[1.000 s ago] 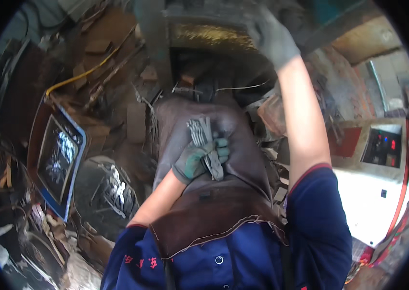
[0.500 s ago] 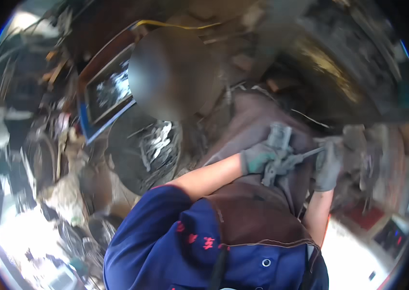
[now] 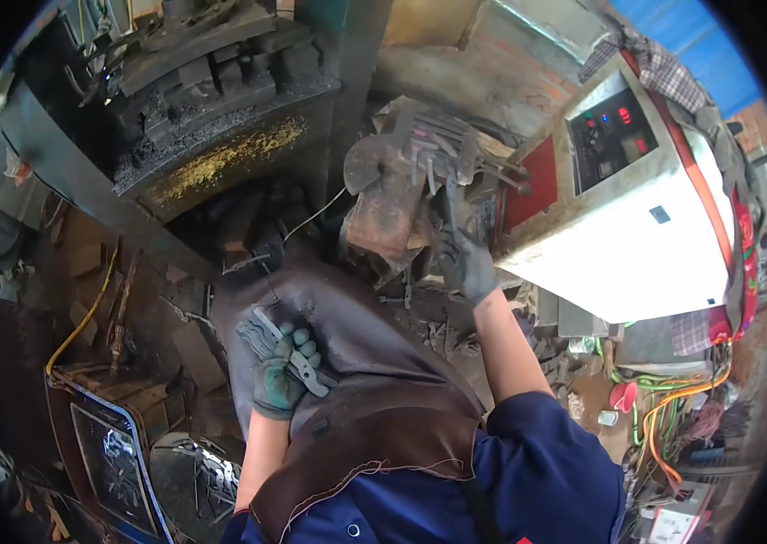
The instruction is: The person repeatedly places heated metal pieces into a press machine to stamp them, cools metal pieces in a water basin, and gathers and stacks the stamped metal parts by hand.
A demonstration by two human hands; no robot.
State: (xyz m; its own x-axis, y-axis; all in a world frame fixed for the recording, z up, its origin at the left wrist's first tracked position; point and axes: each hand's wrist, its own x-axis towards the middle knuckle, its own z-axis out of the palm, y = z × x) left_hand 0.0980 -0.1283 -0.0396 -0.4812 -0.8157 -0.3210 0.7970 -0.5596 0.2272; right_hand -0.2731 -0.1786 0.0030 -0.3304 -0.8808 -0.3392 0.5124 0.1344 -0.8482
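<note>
My left hand (image 3: 282, 376), in a grey-green glove, rests low over the brown leather apron (image 3: 347, 317). Its fingers are wrapped round several flat grey metal pieces (image 3: 306, 370), one with holes in it. Out to the right, my gloved right hand (image 3: 469, 266) is closed on a long narrow grey metal piece (image 3: 453, 201). The far end of that piece reaches a row of metal bars (image 3: 438, 136) lying on a rusty block-like stand (image 3: 385, 218); whether they touch, I cannot tell.
A white cabinet (image 3: 619, 245) with a lit control panel (image 3: 614, 136) stands close on the right. At the far left is a heavy dark machine (image 3: 220, 109) with yellow flakes on its ledge. Cables (image 3: 664, 408) and scrap lie on the floor; a blue-edged frame (image 3: 116, 453) stands lower left.
My view has swung to the right, bringing the cabinet and stand into sight. My right hand has moved away from my left and out to the bars. The left still holds metal pieces.
</note>
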